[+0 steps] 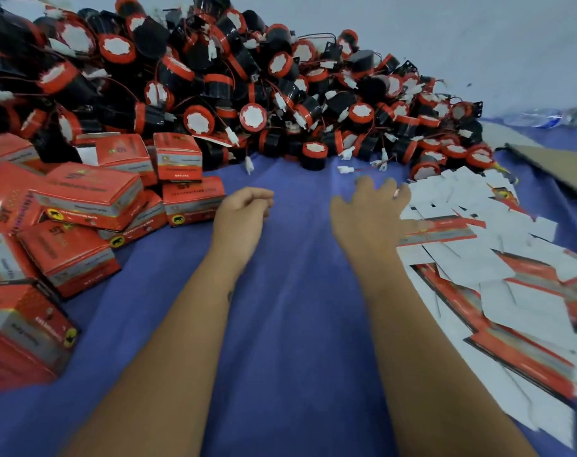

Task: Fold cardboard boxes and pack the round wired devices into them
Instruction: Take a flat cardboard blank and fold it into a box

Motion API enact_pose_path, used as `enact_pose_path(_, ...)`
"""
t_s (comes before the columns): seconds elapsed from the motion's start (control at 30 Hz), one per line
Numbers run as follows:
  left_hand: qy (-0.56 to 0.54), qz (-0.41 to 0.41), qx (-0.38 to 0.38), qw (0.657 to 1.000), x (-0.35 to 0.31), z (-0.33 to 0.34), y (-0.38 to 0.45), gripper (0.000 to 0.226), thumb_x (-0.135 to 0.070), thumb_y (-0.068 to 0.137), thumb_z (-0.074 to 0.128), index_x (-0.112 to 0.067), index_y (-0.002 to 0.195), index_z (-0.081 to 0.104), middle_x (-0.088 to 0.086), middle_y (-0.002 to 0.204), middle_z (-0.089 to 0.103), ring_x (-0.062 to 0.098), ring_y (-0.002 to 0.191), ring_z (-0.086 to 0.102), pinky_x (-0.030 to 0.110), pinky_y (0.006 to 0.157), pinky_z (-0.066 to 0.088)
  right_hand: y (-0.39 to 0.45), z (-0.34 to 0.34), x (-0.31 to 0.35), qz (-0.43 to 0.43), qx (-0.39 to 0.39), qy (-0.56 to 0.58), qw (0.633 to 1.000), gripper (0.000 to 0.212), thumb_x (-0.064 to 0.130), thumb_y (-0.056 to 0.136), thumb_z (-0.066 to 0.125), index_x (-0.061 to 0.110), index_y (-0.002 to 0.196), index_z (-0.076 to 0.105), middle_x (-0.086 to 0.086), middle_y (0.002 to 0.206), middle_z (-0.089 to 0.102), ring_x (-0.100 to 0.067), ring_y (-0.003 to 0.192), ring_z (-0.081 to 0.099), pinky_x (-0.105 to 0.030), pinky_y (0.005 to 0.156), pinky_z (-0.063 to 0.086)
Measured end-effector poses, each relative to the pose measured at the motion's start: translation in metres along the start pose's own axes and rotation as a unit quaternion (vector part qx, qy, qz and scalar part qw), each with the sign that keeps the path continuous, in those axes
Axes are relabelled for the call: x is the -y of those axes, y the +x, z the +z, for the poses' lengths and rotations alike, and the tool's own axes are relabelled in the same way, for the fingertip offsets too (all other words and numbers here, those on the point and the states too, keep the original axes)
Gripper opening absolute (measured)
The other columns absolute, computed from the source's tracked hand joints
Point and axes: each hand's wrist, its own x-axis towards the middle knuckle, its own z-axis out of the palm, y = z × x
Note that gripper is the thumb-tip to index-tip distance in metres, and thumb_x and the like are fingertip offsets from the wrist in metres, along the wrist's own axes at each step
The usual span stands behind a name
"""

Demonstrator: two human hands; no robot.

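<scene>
Hands: my left hand loosely curled, empty; my right hand spread, at flat box blanks along the blue cloth's right edge. Folded boxes left edge; round wired devices heaped along far edge; bare cloth between.

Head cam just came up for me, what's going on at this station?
A person is packing round wired devices into red boxes. Both hands are empty at this moment: the left hand hangs loosely curled over the blue cloth, and the right hand reaches with spread fingers toward the flat unfolded boxes on the right. Closed boxes are piled on the left, the devices heaped behind.
</scene>
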Motion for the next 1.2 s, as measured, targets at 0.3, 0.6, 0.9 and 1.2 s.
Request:
enact_pose_path(0.3, 0.039, 0.011, 0.020, 0.999, -0.004, -0.001, -0.006, 0.033, -0.009, 0.096, 0.049, -0.034, 0.086, 0.068, -0.016, 0.090, 0.069, 0.007, 0.088, 0.064, 0.025, 0.085, 0.051, -0.020, 0.022, 0.009, -0.213, -0.007, 0.122, 0.969, 0.040, 0.017, 0.092, 0.052, 0.010, 0.131, 0.052, -0.013, 0.133, 0.048, -0.032, 0.119, 0.043, -0.036, 0.098, 0.032)
enact_pose_path(0.6, 0.034, 0.005, -0.004, 0.999, 0.001, -0.003, -0.002, 0.024, -0.016, 0.088, 0.056, -0.037, 0.095, 0.065, -0.008, 0.107, 0.068, 0.017, 0.102, 0.066, 0.039, 0.095, 0.054, -0.015, 0.033, 0.003, -0.149, 0.046, -0.027, 0.987, 0.036, 0.038, 0.096, 0.040, 0.017, 0.118, 0.059, -0.008, 0.121, 0.058, -0.031, 0.113, 0.049, -0.044, 0.105, 0.031)
enact_pose_path(0.9, -0.148, 0.065, -0.026, 0.986, -0.012, -0.009, -0.006, 0.070, 0.011, 0.091, 0.057, -0.037, 0.137, 0.038, 0.008, 0.131, 0.061, 0.017, 0.117, 0.062, 0.034, 0.093, 0.055, -0.015, 0.022, 0.014, -0.008, 0.024, 0.543, 0.840, 0.028, 0.011, 0.090, 0.065, 0.030, 0.108, 0.054, 0.013, 0.104, 0.056, -0.012, 0.102, 0.059, -0.022, 0.080, 0.049)
enact_pose_path(1.2, -0.089, 0.118, -0.045, 0.988, -0.020, -0.011, -0.017, 0.056, -0.026, 0.089, 0.070, -0.037, 0.138, 0.045, -0.006, 0.137, 0.057, 0.002, 0.128, 0.050, 0.027, 0.106, 0.044, -0.019, 0.013, 0.022, -0.132, -0.090, 0.558, 0.815, 0.027, 0.001, 0.098, 0.047, 0.022, 0.106, 0.061, 0.014, 0.096, 0.060, -0.011, 0.096, 0.056, -0.016, 0.088, 0.041)
